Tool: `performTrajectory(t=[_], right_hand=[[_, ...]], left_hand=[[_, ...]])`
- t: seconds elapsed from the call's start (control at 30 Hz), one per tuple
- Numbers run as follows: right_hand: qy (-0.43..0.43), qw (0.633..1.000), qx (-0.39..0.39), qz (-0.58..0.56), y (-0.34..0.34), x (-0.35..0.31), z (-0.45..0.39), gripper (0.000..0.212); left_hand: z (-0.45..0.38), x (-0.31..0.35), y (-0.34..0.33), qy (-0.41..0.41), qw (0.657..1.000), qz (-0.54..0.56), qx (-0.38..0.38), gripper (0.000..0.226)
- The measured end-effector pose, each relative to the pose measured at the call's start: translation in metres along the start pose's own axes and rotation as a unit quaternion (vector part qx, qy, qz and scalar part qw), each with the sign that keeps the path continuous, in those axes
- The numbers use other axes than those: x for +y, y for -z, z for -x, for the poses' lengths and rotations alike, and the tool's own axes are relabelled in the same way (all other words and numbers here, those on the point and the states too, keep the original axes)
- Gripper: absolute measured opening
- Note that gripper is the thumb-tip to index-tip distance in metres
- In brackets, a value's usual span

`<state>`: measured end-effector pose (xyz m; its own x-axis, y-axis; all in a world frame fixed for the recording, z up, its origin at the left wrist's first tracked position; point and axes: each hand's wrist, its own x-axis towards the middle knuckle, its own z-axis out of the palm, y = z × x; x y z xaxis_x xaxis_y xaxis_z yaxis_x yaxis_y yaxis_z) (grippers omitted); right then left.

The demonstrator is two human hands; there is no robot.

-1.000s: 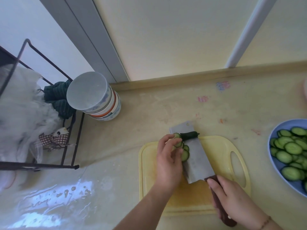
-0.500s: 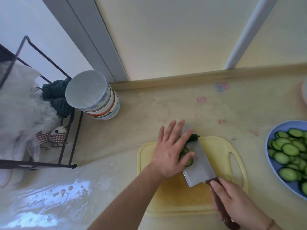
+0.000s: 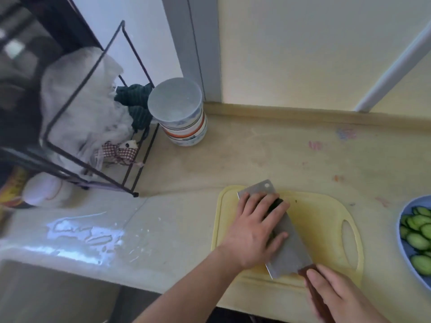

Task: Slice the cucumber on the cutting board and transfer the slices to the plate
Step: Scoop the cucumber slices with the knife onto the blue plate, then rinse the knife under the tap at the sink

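Right now the last cucumber slices (image 3: 277, 203) lie on the flat cleaver blade (image 3: 288, 243), mostly hidden under the left hand (image 3: 254, 231), whose straight fingers press them down; only a dark green bit shows. The blade rests on the yellow cutting board (image 3: 326, 220). The right hand (image 3: 335, 292) grips the cleaver's handle at the near edge. The blue plate (image 3: 403, 248), already holding slices, sits well apart to the right on the worktop (image 3: 268, 155). Judged risks: slices sliding off if the blade tilts during the carry, or the left fingers brushing the edge.
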<state>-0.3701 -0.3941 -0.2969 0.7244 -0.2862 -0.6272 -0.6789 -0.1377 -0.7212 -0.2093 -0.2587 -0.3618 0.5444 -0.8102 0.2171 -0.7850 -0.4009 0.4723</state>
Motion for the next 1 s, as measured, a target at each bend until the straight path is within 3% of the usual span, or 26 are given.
performTrajectory(t=[0.07, 0.3, 0.5, 0.57, 0.67, 0.83, 1.0], right_hand=[[0.008, 0.999, -0.030, 0.019, -0.004, 0.001, 0.003, 0.026], [0.044, 0.984, -0.146, 0.086, -0.034, -0.013, 0.018, 0.033], [0.142, 0.936, -0.236, 0.218, -0.094, -0.020, 0.020, 0.028], [0.165, 0.920, -0.257, 0.245, -0.127, -0.025, 0.021, 0.038], [0.181, 0.885, -0.321, 0.283, -0.188, -0.038, 0.029, 0.018], [0.184, 0.806, -0.435, 0.357, -0.308, -0.045, 0.049, 0.027], [0.148, 0.753, -0.500, 0.401, -0.420, -0.018, 0.068, 0.036]], left_hand=[[0.020, 0.003, 0.007, 0.032, 0.999, -0.011, 0.008, 0.057], [0.099, 0.013, 0.038, 0.148, 0.987, -0.025, 0.061, 0.060], [0.194, 0.011, 0.065, 0.248, 0.957, -0.052, 0.142, 0.060], [0.234, 0.010, 0.075, 0.291, 0.940, -0.059, 0.166, 0.060], [0.301, 0.004, 0.090, 0.357, 0.910, -0.071, 0.200, 0.058], [0.428, -0.007, 0.100, 0.454, 0.853, -0.098, 0.237, 0.056], [0.538, -0.018, 0.090, 0.554, 0.794, -0.075, 0.238, 0.053]])
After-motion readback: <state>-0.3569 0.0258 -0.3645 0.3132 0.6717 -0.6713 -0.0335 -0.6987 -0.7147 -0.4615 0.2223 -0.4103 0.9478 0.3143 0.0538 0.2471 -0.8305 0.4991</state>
